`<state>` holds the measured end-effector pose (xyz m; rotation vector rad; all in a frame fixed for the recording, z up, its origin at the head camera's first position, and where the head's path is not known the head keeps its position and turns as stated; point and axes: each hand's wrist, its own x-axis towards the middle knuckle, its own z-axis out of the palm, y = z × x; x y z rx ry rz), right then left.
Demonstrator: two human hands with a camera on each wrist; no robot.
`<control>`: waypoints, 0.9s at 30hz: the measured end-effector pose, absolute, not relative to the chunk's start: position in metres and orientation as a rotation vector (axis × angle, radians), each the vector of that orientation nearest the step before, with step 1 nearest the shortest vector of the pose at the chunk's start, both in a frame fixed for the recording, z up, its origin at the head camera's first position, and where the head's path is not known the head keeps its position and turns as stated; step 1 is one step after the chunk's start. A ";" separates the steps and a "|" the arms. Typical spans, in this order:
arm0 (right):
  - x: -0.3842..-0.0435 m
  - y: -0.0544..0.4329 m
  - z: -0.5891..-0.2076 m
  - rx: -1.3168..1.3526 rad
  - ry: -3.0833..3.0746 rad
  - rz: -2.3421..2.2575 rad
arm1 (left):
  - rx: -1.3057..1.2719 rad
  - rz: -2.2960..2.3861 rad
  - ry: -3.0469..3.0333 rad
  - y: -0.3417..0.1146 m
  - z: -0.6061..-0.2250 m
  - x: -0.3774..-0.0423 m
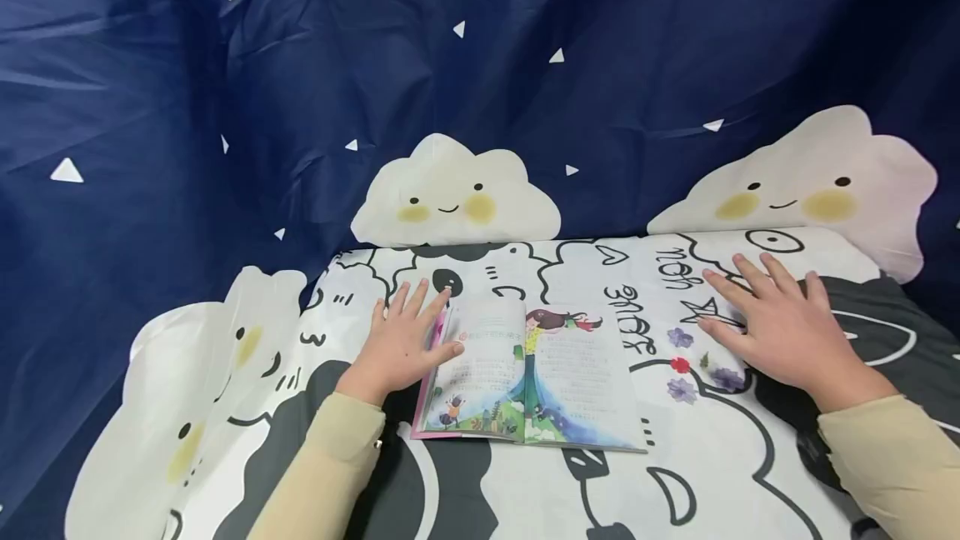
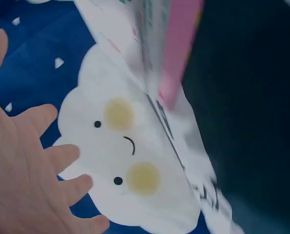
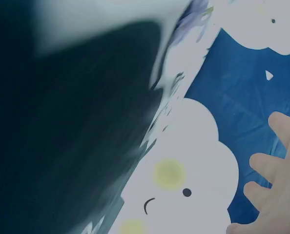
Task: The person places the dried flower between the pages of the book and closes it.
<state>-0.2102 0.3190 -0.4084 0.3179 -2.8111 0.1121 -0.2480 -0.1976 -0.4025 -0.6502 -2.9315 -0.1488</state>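
Note:
An open picture book (image 1: 577, 373) with a pink cover edge lies on the patterned bedding, its pages showing printed text and painted figures. My left hand (image 1: 405, 348) is spread flat at the book's left side, its thumb overlapping the left page in the head view. In the left wrist view, that hand (image 2: 32, 161) has its fingers apart beside the book's pink edge (image 2: 176, 53). To the right of the book, my right hand (image 1: 787, 332) is spread with nothing in its grasp. Pressed flowers, a purple one (image 1: 681, 391) and a red one (image 1: 680, 365) among several, lie between it and the book.
Black-and-white bedding (image 1: 540, 490) with cartoon drawings spreads under everything. Cloud-shaped cushions with faces stand along the back, one in the middle (image 1: 450, 190), one at right (image 1: 817, 182) and one at left (image 1: 165, 407). Behind hangs a dark blue cloth (image 1: 300, 65) with white triangles.

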 end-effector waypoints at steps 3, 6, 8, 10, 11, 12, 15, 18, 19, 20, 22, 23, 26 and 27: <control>-0.217 0.307 -0.410 0.380 -2.802 0.163 | -0.648 -0.200 -2.923 -0.195 -0.408 -0.242; -0.222 0.304 -0.410 0.432 -2.796 0.179 | -0.709 -0.238 -2.931 -0.187 -0.411 -0.237; -0.224 0.304 -0.411 0.449 -2.798 0.192 | -0.765 -0.260 -2.938 -0.182 -0.413 -0.235; -0.226 0.306 -0.414 0.463 -2.787 0.220 | -0.808 -0.292 -2.942 -0.180 -0.414 -0.235; -0.229 0.305 -0.416 0.474 -2.781 0.241 | -0.823 -0.292 -2.945 -0.181 -0.415 -0.236; -0.232 0.304 -0.419 0.487 -2.776 0.267 | -0.838 -0.304 -2.946 -0.182 -0.416 -0.236; -0.231 0.317 -0.419 0.522 -2.755 0.302 | -0.911 -0.342 -2.945 -0.167 -0.417 -0.238; -0.229 0.324 -0.422 0.556 -2.761 0.355 | -0.984 -0.360 -2.995 -0.157 -0.416 -0.240; -0.229 0.324 -0.423 0.566 -2.762 0.368 | -1.004 -0.357 -3.008 -0.154 -0.414 -0.242; -0.228 0.324 -0.423 0.569 -2.769 0.386 | -1.022 -0.364 -3.025 -0.151 -0.411 -0.244; -0.228 0.321 -0.421 0.598 -2.774 0.427 | -1.045 -0.378 -3.053 -0.148 -0.406 -0.248; -0.227 0.319 -0.418 0.619 -2.784 0.447 | -1.068 -0.373 -3.059 -0.147 -0.404 -0.249; -0.226 0.315 -0.412 0.703 -2.805 0.529 | -1.104 -0.480 -3.107 -0.148 -0.405 -0.246; -0.226 0.315 -0.409 0.726 -2.812 0.561 | -1.120 -0.512 -3.124 -0.148 -0.406 -0.244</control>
